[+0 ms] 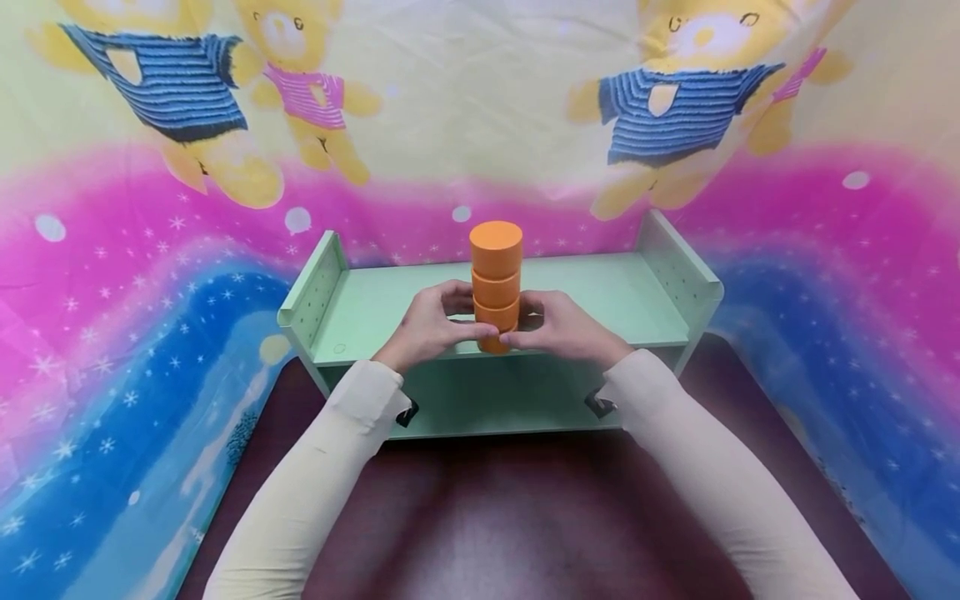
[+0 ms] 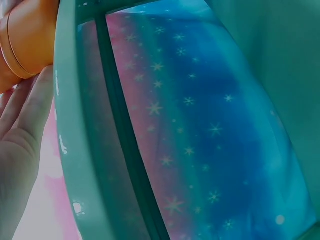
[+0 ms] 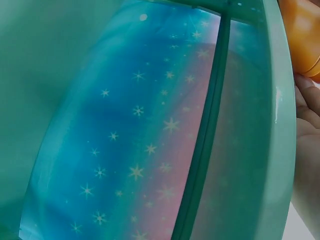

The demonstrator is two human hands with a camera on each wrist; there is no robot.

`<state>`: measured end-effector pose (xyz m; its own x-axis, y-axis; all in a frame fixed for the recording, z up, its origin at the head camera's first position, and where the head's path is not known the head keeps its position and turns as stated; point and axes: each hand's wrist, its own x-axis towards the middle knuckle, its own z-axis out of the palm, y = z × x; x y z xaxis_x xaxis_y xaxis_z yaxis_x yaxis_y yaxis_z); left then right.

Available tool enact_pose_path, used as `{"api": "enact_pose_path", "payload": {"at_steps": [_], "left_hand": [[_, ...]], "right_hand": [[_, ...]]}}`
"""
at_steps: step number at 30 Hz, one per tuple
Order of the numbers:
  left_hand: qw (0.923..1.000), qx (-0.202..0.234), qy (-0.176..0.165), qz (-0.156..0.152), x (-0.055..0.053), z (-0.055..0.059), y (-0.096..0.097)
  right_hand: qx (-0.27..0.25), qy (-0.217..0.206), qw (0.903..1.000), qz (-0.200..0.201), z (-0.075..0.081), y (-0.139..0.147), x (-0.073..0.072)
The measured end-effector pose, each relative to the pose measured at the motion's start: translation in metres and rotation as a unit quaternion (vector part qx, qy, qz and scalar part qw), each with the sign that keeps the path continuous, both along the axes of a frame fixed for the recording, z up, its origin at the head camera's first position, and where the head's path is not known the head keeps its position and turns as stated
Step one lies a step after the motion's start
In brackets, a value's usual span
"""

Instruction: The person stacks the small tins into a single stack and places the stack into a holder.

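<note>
A stack of orange cylinders (image 1: pixel 496 260) stands upright at the middle of the pale green shelf (image 1: pixel 592 292), near its front edge. My left hand (image 1: pixel 435 321) grips the lower part of the stack from the left, thumb across its front. From the other side, my right hand (image 1: pixel 562 325) grips it at about the same height. Part of the orange stack (image 2: pixel 32 37) and my left hand (image 2: pixel 22 145) show at the left wrist view's edge. The right wrist view catches the orange surface (image 3: pixel 302 37) above my right hand (image 3: pixel 310 130). Whether the stack's base touches the shelf I cannot tell.
Raised side panels (image 1: pixel 682 254) close both ends of the green shelf. Below is a lower level (image 1: pixel 502 396), and the unit stands on a dark reddish-brown table (image 1: pixel 487 517). A bear-and-snowflake printed cloth (image 1: pixel 480 108) hangs behind and at the sides.
</note>
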<state>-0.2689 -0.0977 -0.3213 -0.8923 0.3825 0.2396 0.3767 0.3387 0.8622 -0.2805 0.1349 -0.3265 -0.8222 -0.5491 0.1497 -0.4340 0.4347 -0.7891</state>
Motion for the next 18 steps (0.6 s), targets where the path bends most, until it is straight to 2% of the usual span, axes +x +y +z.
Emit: {"api": "enact_pose_path", "payload": {"at_steps": [18], "left_hand": [[0.9998,0.001,-0.021,0.001,-0.009,0.003,0.000]], "right_hand": [[0.009,-0.005,0.9999,-0.011,0.002,-0.003,-0.011]]}}
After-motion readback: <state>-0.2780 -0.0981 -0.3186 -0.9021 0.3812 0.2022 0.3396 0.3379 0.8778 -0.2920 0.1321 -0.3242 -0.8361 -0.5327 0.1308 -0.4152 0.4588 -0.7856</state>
